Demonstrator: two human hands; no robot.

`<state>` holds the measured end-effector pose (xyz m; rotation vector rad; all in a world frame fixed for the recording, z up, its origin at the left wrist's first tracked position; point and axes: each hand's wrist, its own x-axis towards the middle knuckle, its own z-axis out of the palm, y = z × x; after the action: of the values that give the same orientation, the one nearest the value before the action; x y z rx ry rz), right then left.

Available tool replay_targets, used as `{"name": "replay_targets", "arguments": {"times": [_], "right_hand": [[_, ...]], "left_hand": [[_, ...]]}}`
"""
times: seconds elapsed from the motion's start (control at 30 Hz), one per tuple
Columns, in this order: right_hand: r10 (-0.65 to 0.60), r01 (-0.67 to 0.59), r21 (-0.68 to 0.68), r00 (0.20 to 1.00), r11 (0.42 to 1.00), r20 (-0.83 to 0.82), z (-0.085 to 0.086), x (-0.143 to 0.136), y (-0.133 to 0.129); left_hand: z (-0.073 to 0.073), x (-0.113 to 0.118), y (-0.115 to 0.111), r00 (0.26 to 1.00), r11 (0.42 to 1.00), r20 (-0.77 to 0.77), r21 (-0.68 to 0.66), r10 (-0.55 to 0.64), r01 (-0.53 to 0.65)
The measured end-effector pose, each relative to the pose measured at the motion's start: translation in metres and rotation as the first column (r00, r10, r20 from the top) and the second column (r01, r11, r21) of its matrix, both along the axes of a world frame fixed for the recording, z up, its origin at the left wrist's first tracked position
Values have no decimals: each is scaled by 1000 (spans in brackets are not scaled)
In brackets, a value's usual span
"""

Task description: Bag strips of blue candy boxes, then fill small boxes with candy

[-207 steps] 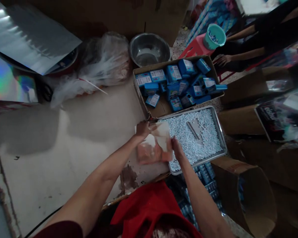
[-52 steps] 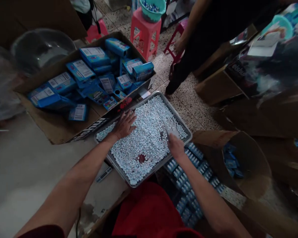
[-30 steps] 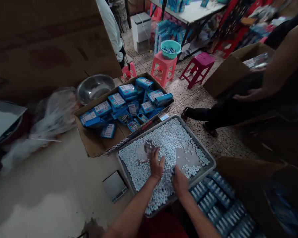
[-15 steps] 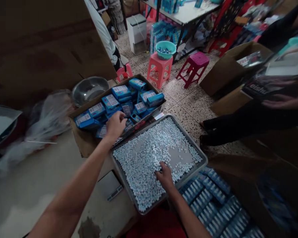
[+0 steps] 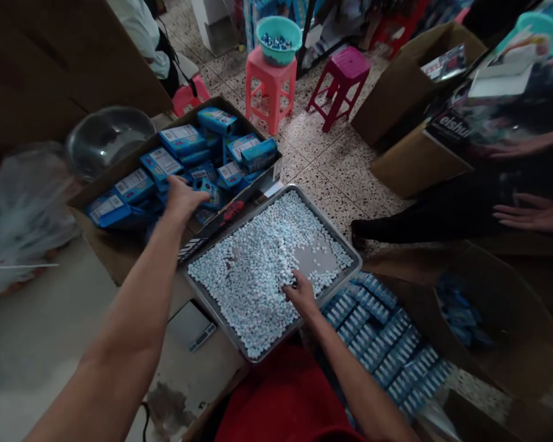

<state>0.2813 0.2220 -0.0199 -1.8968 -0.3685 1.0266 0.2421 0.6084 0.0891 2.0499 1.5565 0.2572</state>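
My left hand (image 5: 183, 199) reaches over a cardboard carton (image 5: 115, 258) full of small blue printed boxes (image 5: 162, 162). Its thumb is spread from the fingers, close to a blue box with an opening in it (image 5: 208, 191); some fingertips are hidden. Below and to the right, a grey rectangular tray (image 5: 357, 261) holds a heap of small white and pale blue tablet-like pieces (image 5: 253, 279). There my right hand (image 5: 301, 296) dips in, its fingers curled around a few pieces near the tray's right side.
Blue packs (image 5: 382, 337) stand in rows right of the tray. A metal bowl (image 5: 108, 138) is behind the carton. A flat scale-like device (image 5: 191, 328) lies on the work surface. Stools (image 5: 271, 86) stand beyond. At right, a co-worker's hands (image 5: 537, 212) show near open cartons (image 5: 410, 98).
The whole view has shifted, bringing the tray and carton left and up. My left hand's thumb now points out more from the fingers. The co-worker's hands have moved apart.
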Motion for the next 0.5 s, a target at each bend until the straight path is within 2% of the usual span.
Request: {"name": "replay_targets", "arguments": {"times": [0.03,0.07,0.1,0.13,0.17,0.2,0.23,0.27,0.33,0.43,0.5], "right_hand": [[14,-14,-6,1000,1000,6,2,3,-2],[31,-31,-20,999,999,13,7,7,-3],[51,-50,-38,998,998,25,15,10,-6],[73,-70,-57,996,996,42,25,14,-8],[94,-90,-70,994,993,57,37,17,-10],[118,-113,-71,991,991,66,52,20,-12],[144,-139,-67,987,988,72,67,23,-13],[175,-170,-64,981,983,79,83,26,-15],[253,-248,-69,964,966,86,110,30,-15],[373,-367,-93,926,926,61,131,33,-10],[431,-428,-98,902,899,17,131,32,-3]], "left_hand": [[21,-15,-8,1000,999,-3,36,-14,14],[41,-31,-21,996,990,34,116,-80,76],[59,-46,-39,980,961,106,240,-165,136],[72,-60,-60,949,925,151,310,-275,219],[80,-71,-84,913,890,165,340,-373,303],[81,-80,-107,871,859,180,345,-457,379],[76,-86,-129,837,834,177,326,-517,446],[64,-88,-147,816,814,161,303,-556,495],[29,-88,-168,801,804,151,268,-580,531],[-23,-82,-172,825,831,165,258,-541,494],[-43,-80,-167,833,841,177,260,-525,475]]}}
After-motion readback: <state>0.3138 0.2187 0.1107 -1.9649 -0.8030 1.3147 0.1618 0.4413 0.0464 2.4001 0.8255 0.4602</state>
